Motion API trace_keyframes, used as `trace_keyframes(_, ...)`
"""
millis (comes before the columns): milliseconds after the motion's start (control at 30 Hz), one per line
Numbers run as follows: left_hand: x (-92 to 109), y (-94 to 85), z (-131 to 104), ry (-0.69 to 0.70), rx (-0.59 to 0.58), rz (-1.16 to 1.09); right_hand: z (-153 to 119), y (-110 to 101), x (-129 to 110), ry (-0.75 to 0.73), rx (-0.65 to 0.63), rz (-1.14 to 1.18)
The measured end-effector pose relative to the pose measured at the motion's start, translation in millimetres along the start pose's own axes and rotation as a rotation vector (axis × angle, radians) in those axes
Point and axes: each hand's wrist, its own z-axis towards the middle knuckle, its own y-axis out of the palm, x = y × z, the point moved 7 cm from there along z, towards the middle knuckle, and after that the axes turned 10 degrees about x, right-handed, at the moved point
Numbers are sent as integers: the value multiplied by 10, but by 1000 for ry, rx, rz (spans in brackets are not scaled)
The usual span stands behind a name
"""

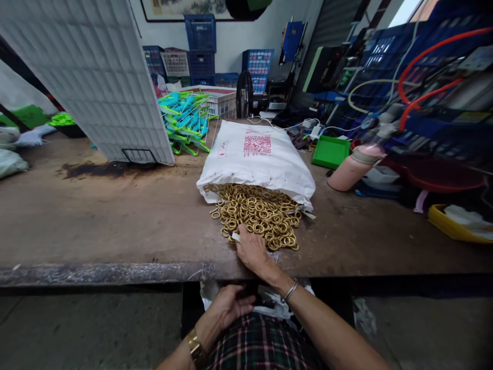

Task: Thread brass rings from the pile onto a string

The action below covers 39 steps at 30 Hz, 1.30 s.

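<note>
A heap of brass-coloured metal rings (262,213) spills from the mouth of a white woven sack (239,154) lying on the table. At the front edge of the heap is my right hand (252,250), its fingers closed on a small white piece with a dark tip (235,237); what kind of thing it is I cannot make out. My left hand (228,308) is below the table edge, palm partly up and fingers apart. Beneath it a white plastic bag (271,310) lies over my lap, its inside mostly hidden.
A tall white slatted panel (115,87) stands to the left, beside a pile of turquoise and green plastic parts (185,121). On the right are a green tray (330,152), a pink bottle-shaped tool (352,168) with a red hose (416,61), and a yellow tray (454,228).
</note>
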Motion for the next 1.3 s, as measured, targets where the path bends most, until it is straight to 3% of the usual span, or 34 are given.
trace_keyframes(333,35,38,-104,65,-20,61,2,0,54,-3,47,154)
trace_keyframes(467,167,195,-423,246,-159,308,-53,-18,168,-20,115,335)
trace_keyframes(533,315,298,-654,403,-190,418,-109,-46,241,-29,156,456)
trace_keyframes(600,493,378,-855,542,-147,471,-177,-88,312,-29,191,579)
trace_keyframes(667,704,409,-994,692,-16,455,-248,-130,373,-13,207,670)
trace_keyframes(800,917,512,-1041,843,119,472,-364,-192,428,6,210,728)
trace_keyframes(1000,939,626,-843,852,101,481,-417,-193,461,25,232,713)
trace_keyframes(1200,952,655,-631,641,-35,336,-381,-163,474,55,260,735)
trace_keyframes(1300,988,659,-571,565,-31,299,-393,-164,437,8,295,727)
